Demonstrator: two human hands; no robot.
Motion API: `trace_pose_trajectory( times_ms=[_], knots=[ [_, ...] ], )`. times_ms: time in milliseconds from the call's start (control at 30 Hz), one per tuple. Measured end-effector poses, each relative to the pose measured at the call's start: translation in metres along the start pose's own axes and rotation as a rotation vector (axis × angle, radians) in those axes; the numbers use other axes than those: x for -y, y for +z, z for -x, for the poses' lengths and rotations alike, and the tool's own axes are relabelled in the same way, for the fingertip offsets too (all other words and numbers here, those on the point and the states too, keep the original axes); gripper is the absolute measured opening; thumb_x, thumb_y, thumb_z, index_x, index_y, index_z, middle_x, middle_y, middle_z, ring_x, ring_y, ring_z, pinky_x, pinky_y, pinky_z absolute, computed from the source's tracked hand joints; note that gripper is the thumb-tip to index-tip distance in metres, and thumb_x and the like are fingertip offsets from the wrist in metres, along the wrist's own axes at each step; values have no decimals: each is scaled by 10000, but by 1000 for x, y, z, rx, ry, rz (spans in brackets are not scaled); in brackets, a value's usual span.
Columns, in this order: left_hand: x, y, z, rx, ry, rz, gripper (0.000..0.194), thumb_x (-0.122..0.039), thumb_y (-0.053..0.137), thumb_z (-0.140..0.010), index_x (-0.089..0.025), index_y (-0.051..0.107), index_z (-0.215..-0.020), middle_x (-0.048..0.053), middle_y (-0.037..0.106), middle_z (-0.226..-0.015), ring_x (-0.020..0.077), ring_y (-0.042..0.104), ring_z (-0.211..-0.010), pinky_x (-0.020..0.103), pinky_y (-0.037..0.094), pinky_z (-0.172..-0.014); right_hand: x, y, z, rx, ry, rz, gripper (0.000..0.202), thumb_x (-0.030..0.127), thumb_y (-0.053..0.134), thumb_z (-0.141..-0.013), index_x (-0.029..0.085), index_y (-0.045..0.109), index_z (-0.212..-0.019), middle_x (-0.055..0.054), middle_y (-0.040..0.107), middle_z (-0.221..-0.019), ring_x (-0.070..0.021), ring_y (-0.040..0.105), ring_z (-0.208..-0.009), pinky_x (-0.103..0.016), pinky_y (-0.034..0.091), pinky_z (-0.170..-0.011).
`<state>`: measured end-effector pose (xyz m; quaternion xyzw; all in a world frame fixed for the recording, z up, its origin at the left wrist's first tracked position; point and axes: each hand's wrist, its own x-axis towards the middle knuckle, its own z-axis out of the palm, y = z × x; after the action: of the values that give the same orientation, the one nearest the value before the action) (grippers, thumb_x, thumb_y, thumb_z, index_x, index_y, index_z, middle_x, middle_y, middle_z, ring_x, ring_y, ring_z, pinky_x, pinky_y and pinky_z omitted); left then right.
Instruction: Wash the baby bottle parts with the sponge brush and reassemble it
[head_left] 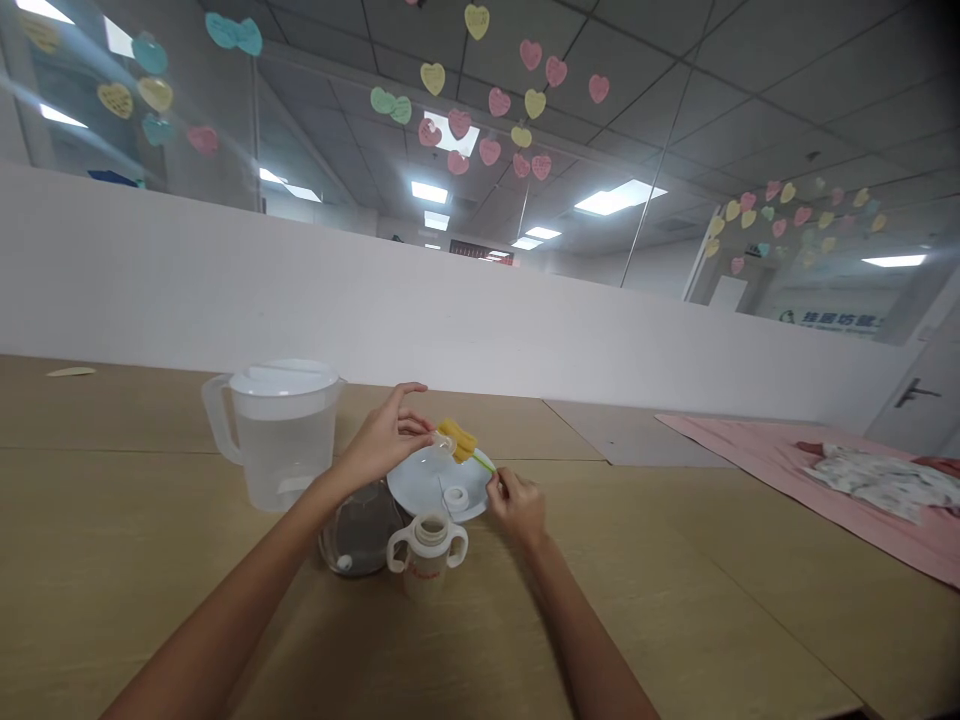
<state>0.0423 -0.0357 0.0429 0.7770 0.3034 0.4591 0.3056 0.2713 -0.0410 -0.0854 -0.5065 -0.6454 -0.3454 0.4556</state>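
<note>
My left hand [390,435] pinches a small clear nipple-like piece [444,445] above a white plate [405,487]. A yellow sponge brush [459,440] touches that piece; its green handle [484,461] runs to my right hand [517,502], whose fingers are closed on it. On the plate lies a white ring [455,498]. In front of the plate stands an uncapped baby bottle [429,560] with two white handles. A dark, see-through container [360,535] sits left of the bottle, partly behind my left forearm.
A lidded clear pitcher [281,440] stands on the table [637,580] at the left, beyond my left forearm. A pink cloth [772,465] with patterned fabric [885,478] lies at the right. A white wall [450,320] runs behind the table.
</note>
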Motion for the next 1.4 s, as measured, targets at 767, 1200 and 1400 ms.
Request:
trace_pose_trajectory(
  times_ms=[767, 1200, 1400],
  knots=[
    [-6, -32, 6, 86, -134, -903, 405, -162, 480, -724, -217, 478, -1126, 3, 636, -816, 174, 587, -738, 230, 372, -561, 0, -10, -2, 5, -116, -35, 213, 188, 430, -795, 169, 544, -616, 21, 488, -452, -86, 425, -441, -219, 276, -506],
    [37, -24, 10, 486, -335, -866, 450, 33, 517, -456, -202, 617, -826, -26, 651, -623, 159, 591, -608, 201, 371, -504, -5, -1, 0, 79, 50, 118, 214, 148, 392, -759, 158, 594, -691, -6, 546, -522, -106, 428, -472, -241, 231, -509],
    [52, -22, 10, 484, -364, -914, 395, 0, 570, -431, -211, 598, -764, -9, 653, -694, 169, 589, -630, 198, 372, -501, -10, -1, -2, 40, 113, 135, 239, 136, 412, -770, 167, 649, -775, -42, 584, -680, -133, 482, -634, -242, 285, -580]
  ],
)
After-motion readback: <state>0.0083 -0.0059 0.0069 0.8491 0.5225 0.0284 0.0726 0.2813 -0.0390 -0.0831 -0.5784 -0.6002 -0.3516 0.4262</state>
